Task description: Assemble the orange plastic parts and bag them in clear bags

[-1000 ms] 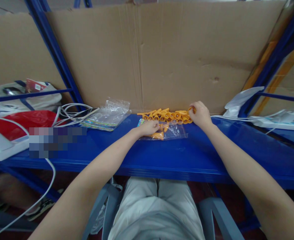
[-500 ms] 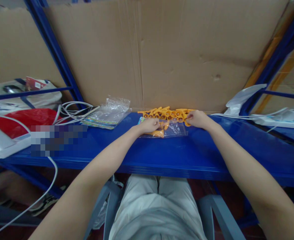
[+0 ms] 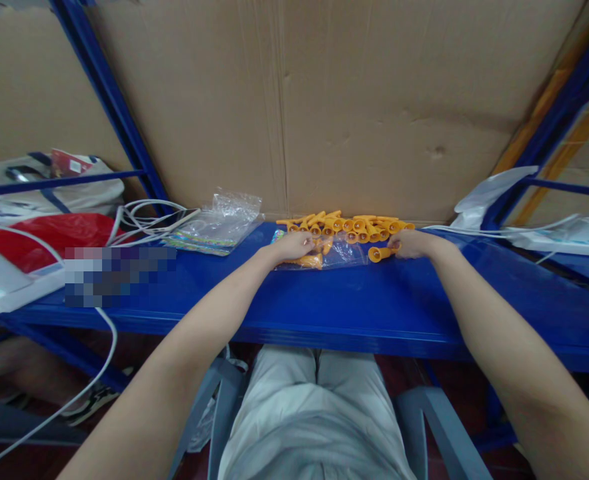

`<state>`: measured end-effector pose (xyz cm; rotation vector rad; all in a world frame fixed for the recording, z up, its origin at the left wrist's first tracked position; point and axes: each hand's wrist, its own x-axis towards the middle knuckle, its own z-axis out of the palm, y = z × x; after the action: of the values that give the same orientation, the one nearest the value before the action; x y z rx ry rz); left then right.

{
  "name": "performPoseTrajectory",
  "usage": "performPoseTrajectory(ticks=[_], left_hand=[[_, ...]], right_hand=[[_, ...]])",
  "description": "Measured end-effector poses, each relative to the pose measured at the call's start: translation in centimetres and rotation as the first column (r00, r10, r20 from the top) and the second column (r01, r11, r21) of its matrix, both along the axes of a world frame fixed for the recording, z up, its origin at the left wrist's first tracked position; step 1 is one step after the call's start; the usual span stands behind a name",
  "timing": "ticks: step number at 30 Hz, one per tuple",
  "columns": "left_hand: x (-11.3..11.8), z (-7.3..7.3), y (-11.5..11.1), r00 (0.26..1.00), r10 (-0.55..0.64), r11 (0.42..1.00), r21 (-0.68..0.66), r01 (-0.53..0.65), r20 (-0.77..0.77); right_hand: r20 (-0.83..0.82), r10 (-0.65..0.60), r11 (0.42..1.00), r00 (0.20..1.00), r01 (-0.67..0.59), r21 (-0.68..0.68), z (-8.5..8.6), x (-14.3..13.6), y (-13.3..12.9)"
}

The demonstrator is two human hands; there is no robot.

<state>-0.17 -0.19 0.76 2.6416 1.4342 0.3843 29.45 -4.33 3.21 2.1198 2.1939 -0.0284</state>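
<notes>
Several yellow toy horns [image 3: 344, 225] lie in a heap along the back of the blue table, many with their open bells facing me. My left hand [image 3: 294, 245] is closed on a clear plastic bag [image 3: 347, 256] in front of the heap. A few yellow horns [image 3: 308, 261] show through the bag beside that hand. To the right of the bag, my right hand [image 3: 410, 244] pinches one toy horn [image 3: 377, 254] by its narrow end. The bell of this horn points left, toward the bag. Part of the bag is hidden under my left fingers.
Clear bags with a colourful printed edge [image 3: 199, 243] lie to the left, near white cables [image 3: 147, 212] and a red bag [image 3: 74, 233]. Cardboard [image 3: 284, 120] walls off the back of the blue table [image 3: 324, 307]. Another white cable hangs over the front edge.
My right hand has drawn a horn out from the heap's right end, moving slightly right and toward me. My left hand has shifted slightly left with the bag.
</notes>
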Motion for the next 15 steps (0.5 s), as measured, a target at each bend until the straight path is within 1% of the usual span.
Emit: performPoseTrajectory(ticks=[2,5,7,9,12,15], left_hand=[[0.0,0.0,-0.1,1.0,-0.011,1.0,-0.004,0.011,0.004],[-0.1,0.0,-0.2,1.0,-0.02,1.0,0.005,0.02,-0.003],[0.0,0.1,-0.2,1.0,-0.014,1.0,0.015,0.014,-0.01],[0.1,0.2,-0.4,1.0,0.009,1.0,0.028,-0.008,-0.013],[0.3,0.6,-0.8,0.996,0.088,0.993,0.081,-0.087,-0.002],[0.3,1.1,-1.3,0.974,0.223,0.966,0.127,-0.226,0.04]], right_hand=[[0.005,0.043,0.999,0.999,-0.043,0.013,-0.4,0.0,0.2],[0.053,0.126,0.986,0.991,-0.131,0.101,-0.6,-0.1,0.5],[0.093,0.141,0.97,0.986,-0.156,0.185,-0.5,-0.2,0.5],[0.107,0.123,0.953,0.987,-0.147,0.266,-0.1,-0.4,0.3],[0.087,0.108,0.934,0.99,-0.131,0.332,0.5,-1.2,-0.2],[0.087,0.142,0.937,0.986,-0.162,0.31,0.7,-2.5,-1.0]])
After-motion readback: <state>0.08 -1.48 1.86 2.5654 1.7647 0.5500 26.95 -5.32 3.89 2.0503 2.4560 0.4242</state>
